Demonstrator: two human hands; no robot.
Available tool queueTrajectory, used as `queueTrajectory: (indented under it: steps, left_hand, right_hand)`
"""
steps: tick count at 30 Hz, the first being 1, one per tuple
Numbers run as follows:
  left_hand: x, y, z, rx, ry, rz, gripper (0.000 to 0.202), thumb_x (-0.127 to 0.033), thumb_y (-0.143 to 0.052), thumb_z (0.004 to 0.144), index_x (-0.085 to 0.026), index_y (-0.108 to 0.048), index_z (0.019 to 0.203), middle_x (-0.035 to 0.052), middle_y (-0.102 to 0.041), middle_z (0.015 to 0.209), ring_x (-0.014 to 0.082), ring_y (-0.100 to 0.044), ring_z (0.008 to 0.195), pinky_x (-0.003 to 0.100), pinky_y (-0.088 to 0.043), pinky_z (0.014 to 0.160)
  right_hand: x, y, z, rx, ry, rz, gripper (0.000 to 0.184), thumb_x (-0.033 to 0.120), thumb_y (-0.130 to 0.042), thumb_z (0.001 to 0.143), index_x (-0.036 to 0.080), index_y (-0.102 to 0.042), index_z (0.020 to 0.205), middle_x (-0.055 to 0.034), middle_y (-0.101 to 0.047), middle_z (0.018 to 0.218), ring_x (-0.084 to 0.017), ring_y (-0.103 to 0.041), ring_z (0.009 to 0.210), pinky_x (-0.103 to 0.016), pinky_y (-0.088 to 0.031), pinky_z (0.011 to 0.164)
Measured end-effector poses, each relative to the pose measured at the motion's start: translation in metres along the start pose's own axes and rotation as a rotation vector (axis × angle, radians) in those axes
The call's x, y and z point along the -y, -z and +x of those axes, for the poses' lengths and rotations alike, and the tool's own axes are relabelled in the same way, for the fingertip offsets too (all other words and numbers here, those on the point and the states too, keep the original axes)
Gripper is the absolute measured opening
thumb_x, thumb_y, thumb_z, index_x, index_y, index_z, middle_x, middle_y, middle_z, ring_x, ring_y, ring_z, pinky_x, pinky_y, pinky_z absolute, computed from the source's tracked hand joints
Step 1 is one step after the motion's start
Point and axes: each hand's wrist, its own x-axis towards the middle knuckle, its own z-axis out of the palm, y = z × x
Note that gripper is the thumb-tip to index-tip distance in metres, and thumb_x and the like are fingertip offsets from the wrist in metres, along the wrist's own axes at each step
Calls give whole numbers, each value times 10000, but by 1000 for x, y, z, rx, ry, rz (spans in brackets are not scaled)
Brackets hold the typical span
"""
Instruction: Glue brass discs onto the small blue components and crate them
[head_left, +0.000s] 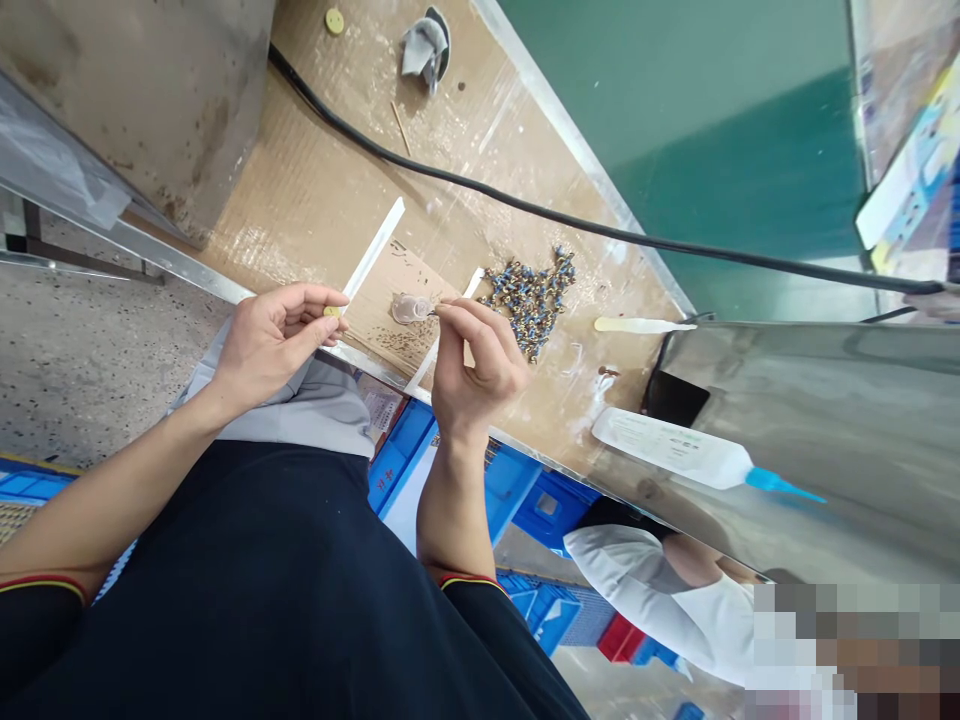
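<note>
Workbench topped with taped brown cardboard [315, 200], metal-edged, is carrying:
- a long black rubber cable [525, 205], running across it;
- a heap of small blue-and-brass metal fittings [531, 295], lying mid-surface;
- a pale flat plastic stick [637, 325], lying just beside the heap;
- a white squeeze bottle with blue nozzle [675, 450], lying on its side;
- a small round yellow disc [334, 20] and a crumpled grey scrap [426, 45], lying at the far end.

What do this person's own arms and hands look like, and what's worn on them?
The left hand and right hand are bare: no gloves, no ring or watch showing. Forearms are uncovered. Short dark sleeves, the left sleeve and right sleeve, each end in a cuff edged with red and yellow stripes.
</note>
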Motion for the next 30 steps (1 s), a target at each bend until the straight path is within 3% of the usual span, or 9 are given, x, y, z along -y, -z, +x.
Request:
queueTrajectory:
  steps: [9, 15, 20, 26, 30]
  left_hand:
    - [-2, 0, 0, 6, 9, 24, 257, -378, -886, 1016, -217, -890, 1215, 50, -890, 984, 206, -868, 880, 342, -756, 874]
    - [-2, 0, 1, 7, 6, 20, 248, -367, -882, 1015, -223, -889, 1217, 46, -888, 984, 204, -868, 874, 344, -758, 874]
    - [-1, 0, 0, 0, -12, 15, 211, -302, -881, 1015, -225, -898, 1211, 35, -885, 970, 192, -865, 867, 319, -751, 850]
    - [1, 0, 0, 1, -2, -7, 241, -320, -887, 1017, -226, -898, 1238, 40, -890, 993, 189, -865, 880, 322, -754, 869]
    - [3, 0, 1, -2, 8, -4, 271, -354, -891, 1017, -213, -896, 1248, 53, -893, 1005, 195, -863, 886, 332, -758, 876]
  right_hand:
    - [-1, 1, 0, 44, -108, 76, 190, 288, -674, 1164, 302, -855, 1110, -28, -876, 1157, -258, -859, 1156, -507, -709, 1115]
    - [-1, 1, 1, 31, -67, 68, 197, 270, -664, 1171, 299, -848, 1107, -27, -880, 1149, -249, -866, 1141, -490, -719, 1102]
    - [0, 3, 2, -64, -14, 35, 173, 262, -690, 1164, 302, -849, 1109, -27, -871, 1119, -246, -854, 1098, -475, -713, 1040]
    - [-2, -3, -2, 6, -55, -33, 250, 334, -615, 1196, 310, -854, 1125, -52, -846, 1151, -261, -830, 1123, -513, -687, 1082]
    - [-2, -3, -3, -23, -7, -56, 256, 307, -609, 1203, 306, -857, 1138, -53, -849, 1145, -254, -826, 1102, -492, -683, 1041]
